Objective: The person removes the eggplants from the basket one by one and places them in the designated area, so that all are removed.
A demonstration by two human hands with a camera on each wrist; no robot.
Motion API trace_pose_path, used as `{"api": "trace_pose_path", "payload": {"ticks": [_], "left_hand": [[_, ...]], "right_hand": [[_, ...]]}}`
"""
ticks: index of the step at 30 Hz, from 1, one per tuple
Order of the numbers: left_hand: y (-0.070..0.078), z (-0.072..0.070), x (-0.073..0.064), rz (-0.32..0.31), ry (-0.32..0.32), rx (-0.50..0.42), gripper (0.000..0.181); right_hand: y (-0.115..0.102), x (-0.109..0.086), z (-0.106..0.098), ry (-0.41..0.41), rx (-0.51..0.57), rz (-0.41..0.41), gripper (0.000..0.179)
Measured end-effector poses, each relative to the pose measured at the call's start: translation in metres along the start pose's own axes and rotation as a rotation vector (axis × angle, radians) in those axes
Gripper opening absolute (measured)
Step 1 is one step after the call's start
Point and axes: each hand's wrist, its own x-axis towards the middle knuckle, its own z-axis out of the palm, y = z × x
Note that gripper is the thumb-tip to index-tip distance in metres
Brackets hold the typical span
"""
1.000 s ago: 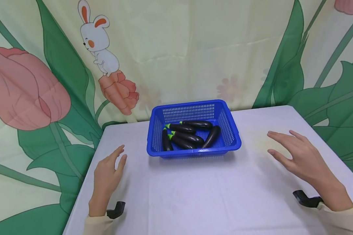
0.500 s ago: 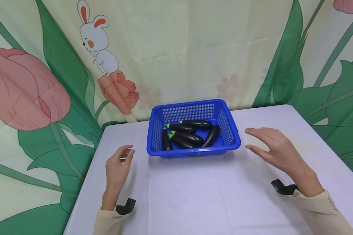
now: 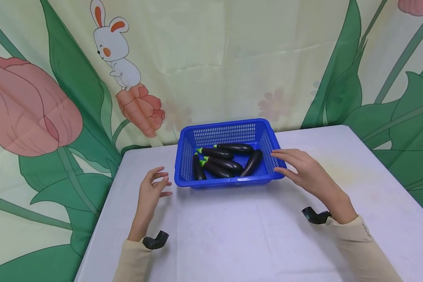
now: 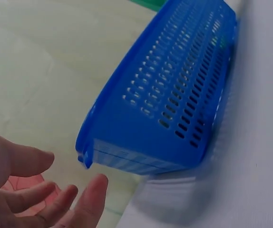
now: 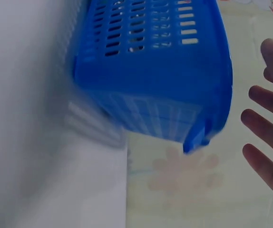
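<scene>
Basket point(image 3: 229, 182) stands on the bench point(image 3: 225, 239), eggplants point(image 3: 227, 164) inside. My left hand point(image 3: 150, 194) and right hand point(image 3: 304, 172) hover beside its respective ends, fingers apart, empty. I judge this grip alignment, calling next for matched contact.

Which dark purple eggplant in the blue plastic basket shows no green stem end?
The rightmost glossy, dark purple, elongated eggplant, lying slanted inside the blue plastic basket; the other five eggplants each show a green end.
</scene>
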Motion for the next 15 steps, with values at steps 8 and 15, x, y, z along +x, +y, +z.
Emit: {"api": "trace_pose_path", "payload": {"ticks": [8,15], "left_hand": [[0.007,0.008,0.016,-0.085,-0.12,-0.063,0.052],[0.012,0.016,0.022,-0.122,-0.17,-0.074,0.051]], "right_hand": [[-0.001,0.02,0.017,-0.069,0.079,-0.005,0.046],[-0.006,0.036,0.029,-0.22,0.109,0.021,0.044]]}}
